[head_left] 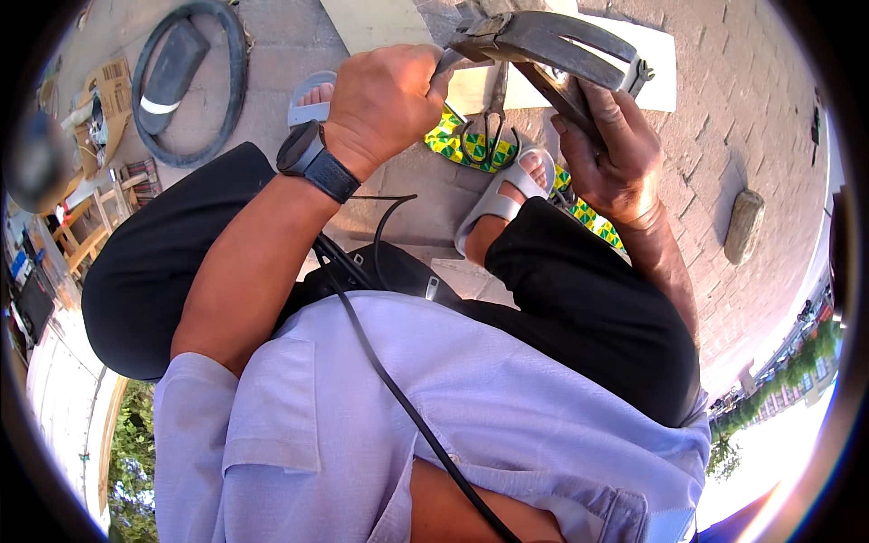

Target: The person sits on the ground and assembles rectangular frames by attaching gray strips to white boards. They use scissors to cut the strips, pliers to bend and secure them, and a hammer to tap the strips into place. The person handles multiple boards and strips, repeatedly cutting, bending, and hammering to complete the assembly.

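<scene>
My left hand (pixel 391 101), with a dark watch on the wrist, is closed round a grey metal bar (pixel 447 61); most of the bar is hidden in the fist. My right hand (pixel 615 158) grips the brown handle of a claw hammer (pixel 543 41). Its dark head lies close to the bar, and its split claw curves over toward my right hand. Whether bar and head touch, I cannot tell. Below the hammer, a dark tool with curved prongs (pixel 493 127) rests on a yellow-and-green patterned strip (pixel 445 138) between my sandalled feet.
Pale boards (pixel 647 54) lie on the brick paving beyond my hands. A black rubber ring (pixel 237 90) is at far left, near a cardboard box (pixel 115 86). A short rough block (pixel 745 226) stands to the right. A black cable (pixel 389 371) runs down my shirt.
</scene>
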### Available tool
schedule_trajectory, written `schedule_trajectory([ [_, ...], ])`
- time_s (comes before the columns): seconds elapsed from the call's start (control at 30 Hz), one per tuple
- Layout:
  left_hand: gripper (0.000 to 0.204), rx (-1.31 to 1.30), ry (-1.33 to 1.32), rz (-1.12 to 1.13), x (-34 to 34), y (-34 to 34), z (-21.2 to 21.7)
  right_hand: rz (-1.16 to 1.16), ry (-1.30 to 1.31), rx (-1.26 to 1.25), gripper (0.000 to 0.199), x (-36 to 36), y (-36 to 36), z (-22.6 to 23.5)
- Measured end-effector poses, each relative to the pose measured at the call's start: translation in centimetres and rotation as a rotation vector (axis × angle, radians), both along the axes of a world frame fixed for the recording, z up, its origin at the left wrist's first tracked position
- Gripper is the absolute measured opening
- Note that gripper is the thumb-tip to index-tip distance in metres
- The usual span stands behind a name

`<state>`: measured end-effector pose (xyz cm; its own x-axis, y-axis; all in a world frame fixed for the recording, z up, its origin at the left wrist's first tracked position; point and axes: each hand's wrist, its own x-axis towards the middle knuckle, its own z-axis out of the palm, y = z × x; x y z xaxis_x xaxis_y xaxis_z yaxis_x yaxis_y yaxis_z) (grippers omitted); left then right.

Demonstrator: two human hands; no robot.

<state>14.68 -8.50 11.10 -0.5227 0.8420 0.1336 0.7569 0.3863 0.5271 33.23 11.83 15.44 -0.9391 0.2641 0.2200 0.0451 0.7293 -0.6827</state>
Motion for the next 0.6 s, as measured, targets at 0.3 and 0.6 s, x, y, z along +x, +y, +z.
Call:
schedule_trajectory([
  [0.3, 0.016, 0.037, -0.005, -0.011, 0.0, -0.3, -0.1, 0.038, -0.101, 0.032, 0.064, -0.8, 1.2, 1.3],
  [0.6, 0.014, -0.011, -0.002, 0.006, 0.5, -0.5, -0.6, 0.064, -0.230, -0.273, 0.056, -3.1, 3.3, 4.4],
])
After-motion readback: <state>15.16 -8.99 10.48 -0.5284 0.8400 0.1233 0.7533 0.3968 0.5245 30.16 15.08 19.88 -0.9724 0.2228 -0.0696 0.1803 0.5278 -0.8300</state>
